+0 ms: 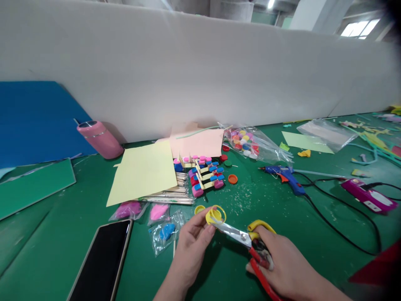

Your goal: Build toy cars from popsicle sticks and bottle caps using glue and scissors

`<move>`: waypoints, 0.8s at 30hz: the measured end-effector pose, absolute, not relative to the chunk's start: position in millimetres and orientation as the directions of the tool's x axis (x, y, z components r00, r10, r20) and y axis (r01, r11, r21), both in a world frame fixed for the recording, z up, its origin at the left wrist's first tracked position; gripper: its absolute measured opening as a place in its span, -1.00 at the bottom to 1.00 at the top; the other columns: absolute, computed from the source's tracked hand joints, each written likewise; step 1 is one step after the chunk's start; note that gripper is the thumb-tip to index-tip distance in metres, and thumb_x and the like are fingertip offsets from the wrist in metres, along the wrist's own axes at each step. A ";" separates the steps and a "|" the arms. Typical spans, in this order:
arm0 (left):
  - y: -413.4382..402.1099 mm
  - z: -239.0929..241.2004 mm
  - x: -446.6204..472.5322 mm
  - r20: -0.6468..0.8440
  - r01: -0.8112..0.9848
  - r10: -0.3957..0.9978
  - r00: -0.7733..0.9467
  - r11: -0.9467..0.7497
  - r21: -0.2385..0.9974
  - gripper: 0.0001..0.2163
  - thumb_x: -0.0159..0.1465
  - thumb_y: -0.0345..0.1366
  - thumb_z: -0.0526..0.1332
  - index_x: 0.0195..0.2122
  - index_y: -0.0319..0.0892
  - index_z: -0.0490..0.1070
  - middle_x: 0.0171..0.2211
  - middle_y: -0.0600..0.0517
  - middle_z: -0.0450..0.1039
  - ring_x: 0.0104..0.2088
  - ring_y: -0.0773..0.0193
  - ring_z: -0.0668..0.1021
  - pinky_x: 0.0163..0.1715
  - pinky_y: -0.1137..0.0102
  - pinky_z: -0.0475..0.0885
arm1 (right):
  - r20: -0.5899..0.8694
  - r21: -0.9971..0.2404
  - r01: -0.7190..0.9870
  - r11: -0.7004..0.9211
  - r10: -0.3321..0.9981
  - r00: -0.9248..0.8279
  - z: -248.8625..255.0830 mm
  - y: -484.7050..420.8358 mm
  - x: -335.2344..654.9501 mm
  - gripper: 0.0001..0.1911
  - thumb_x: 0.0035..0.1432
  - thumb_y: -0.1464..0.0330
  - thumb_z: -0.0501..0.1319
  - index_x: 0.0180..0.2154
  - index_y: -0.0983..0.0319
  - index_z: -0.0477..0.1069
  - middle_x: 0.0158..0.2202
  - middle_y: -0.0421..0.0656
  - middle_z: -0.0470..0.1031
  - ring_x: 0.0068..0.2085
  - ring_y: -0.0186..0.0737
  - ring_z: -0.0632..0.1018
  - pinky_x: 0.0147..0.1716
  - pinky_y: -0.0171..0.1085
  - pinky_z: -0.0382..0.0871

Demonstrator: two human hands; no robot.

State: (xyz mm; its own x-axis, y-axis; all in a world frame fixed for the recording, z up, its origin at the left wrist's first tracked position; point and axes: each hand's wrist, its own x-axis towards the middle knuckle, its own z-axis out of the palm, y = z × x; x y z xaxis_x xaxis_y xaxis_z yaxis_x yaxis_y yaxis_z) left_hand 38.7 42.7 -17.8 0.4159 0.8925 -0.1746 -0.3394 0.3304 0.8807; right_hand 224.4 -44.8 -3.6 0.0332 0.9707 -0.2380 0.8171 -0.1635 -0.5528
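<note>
Between the thumb and fingers of my left hand point(194, 239) is a yellow bottle cap point(212, 216), with a thin yellow ring standing off its right side. My right hand point(283, 259) grips a pair of scissors point(235, 234) with one yellow and one red handle. The blade tips touch the cap near its lower edge; how far apart the blades are is hard to make out. A second yellow cap point(199, 209) lies behind my left fingers. Beyond them stand small assembled pieces of sticks with pink and blue clay point(206, 175).
A blue glue gun point(283, 175) with a black cord lies right, near a purple power strip point(368, 195). A phone point(102, 259) rests at left. Behind are yellow paper point(144, 171), a bag of coloured caps point(247, 142), an orange cap point(232, 179) and a pink tumbler point(100, 140).
</note>
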 end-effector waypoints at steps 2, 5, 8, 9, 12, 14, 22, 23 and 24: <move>43.2 -18.0 38.4 -0.130 -0.333 0.904 0.407 0.280 0.901 -0.73 0.09 -0.35 0.25 -0.15 -0.09 0.45 -0.13 -0.02 0.49 -0.13 0.21 0.48 -0.12 0.40 0.35 | -0.231 -0.539 0.827 -0.163 0.972 0.041 -4.2 -45.4 225.1 -0.68 -0.08 0.16 0.21 -0.36 0.18 0.15 -0.48 -0.21 0.42 -0.52 -0.24 0.37 -0.55 -0.34 0.12; 43.4 -16.9 38.5 -0.069 -0.289 0.911 0.406 0.199 0.937 -0.73 0.11 -0.37 0.23 -0.13 -0.07 0.44 -0.15 0.01 0.49 -0.14 0.25 0.49 -0.13 0.44 0.36 | -0.226 -0.529 0.834 -0.158 0.973 0.041 -4.6 -46.6 225.7 -0.67 -0.08 0.17 0.21 -0.34 0.19 0.16 -0.46 -0.19 0.42 -0.50 -0.23 0.38 -0.53 -0.33 0.13; 43.0 -15.2 38.3 -0.044 -0.238 0.917 0.396 0.149 0.960 -0.72 0.12 -0.37 0.22 -0.11 -0.08 0.43 -0.16 -0.01 0.49 -0.16 0.24 0.49 -0.15 0.43 0.37 | -0.225 -0.534 0.833 -0.148 0.974 0.029 -4.1 -47.0 225.3 -0.67 -0.07 0.16 0.19 -0.33 0.20 0.16 -0.45 -0.17 0.42 -0.49 -0.22 0.38 -0.53 -0.33 0.15; 42.8 -14.7 38.2 -0.039 -0.224 0.919 0.393 0.137 0.965 -0.72 0.12 -0.37 0.21 -0.10 -0.10 0.42 -0.16 -0.02 0.49 -0.16 0.23 0.50 -0.15 0.42 0.38 | -0.222 -0.535 0.833 -0.144 0.975 0.026 -3.8 -46.8 225.0 -0.67 -0.06 0.16 0.19 -0.32 0.21 0.16 -0.45 -0.17 0.42 -0.49 -0.22 0.38 -0.53 -0.33 0.14; 42.3 -13.2 38.1 -0.015 -0.199 0.924 0.382 0.099 0.975 -0.71 0.12 -0.35 0.21 -0.09 -0.14 0.41 -0.16 -0.06 0.49 -0.16 0.20 0.50 -0.15 0.38 0.38 | -0.216 -0.533 0.835 -0.137 0.976 0.023 -3.0 -45.7 224.2 -0.67 -0.07 0.16 0.20 -0.33 0.21 0.16 -0.46 -0.17 0.42 -0.50 -0.23 0.38 -0.54 -0.33 0.13; 42.1 -12.2 38.2 -0.001 -0.189 0.926 0.377 0.078 0.979 -0.70 0.12 -0.35 0.21 -0.09 -0.16 0.41 -0.16 -0.07 0.49 -0.16 0.18 0.50 -0.15 0.37 0.39 | -0.222 -0.532 0.836 -0.139 0.975 0.021 -2.4 -44.8 223.9 -0.68 -0.07 0.16 0.20 -0.37 0.20 0.16 -0.48 -0.19 0.42 -0.53 -0.25 0.37 -0.56 -0.34 0.10; 41.7 -9.7 39.0 0.005 -0.178 0.942 0.336 0.058 0.982 -0.71 0.08 -0.37 0.24 -0.13 -0.19 0.43 -0.20 -0.07 0.50 -0.20 0.21 0.52 -0.17 0.41 0.41 | -0.227 -0.541 0.830 -0.136 0.974 0.012 -1.5 -43.3 223.9 -0.70 -0.06 0.16 0.20 -0.41 0.18 0.13 -0.52 -0.23 0.42 -0.55 -0.27 0.36 -0.58 -0.35 0.06; 41.5 -9.9 39.0 0.004 -0.178 0.944 0.330 0.058 0.982 -0.71 0.08 -0.37 0.24 -0.13 -0.19 0.43 -0.20 -0.07 0.50 -0.20 0.21 0.52 -0.17 0.40 0.41 | -0.226 -0.543 0.829 -0.133 0.974 0.008 -1.9 -43.6 224.1 -0.70 -0.05 0.16 0.19 -0.41 0.18 0.13 -0.52 -0.23 0.41 -0.55 -0.27 0.36 -0.58 -0.35 0.06; 41.4 -10.0 39.1 0.003 -0.179 0.946 0.325 0.059 0.982 -0.71 0.08 -0.37 0.24 -0.13 -0.19 0.43 -0.20 -0.08 0.50 -0.20 0.21 0.52 -0.17 0.40 0.41 | -0.227 -0.546 0.827 -0.132 0.974 0.006 -2.3 -44.1 224.4 -0.71 -0.04 0.16 0.18 -0.41 0.18 0.13 -0.53 -0.23 0.41 -0.56 -0.27 0.36 -0.58 -0.35 0.06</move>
State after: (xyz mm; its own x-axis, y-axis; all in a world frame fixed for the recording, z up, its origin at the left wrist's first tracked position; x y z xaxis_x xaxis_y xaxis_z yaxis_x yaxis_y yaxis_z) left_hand 39.1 41.4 -10.0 0.3246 0.9458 0.0027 -0.1792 0.0588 0.9821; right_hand 224.4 -44.1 -2.3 0.0060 0.9738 -0.2273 0.8275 -0.1325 -0.5456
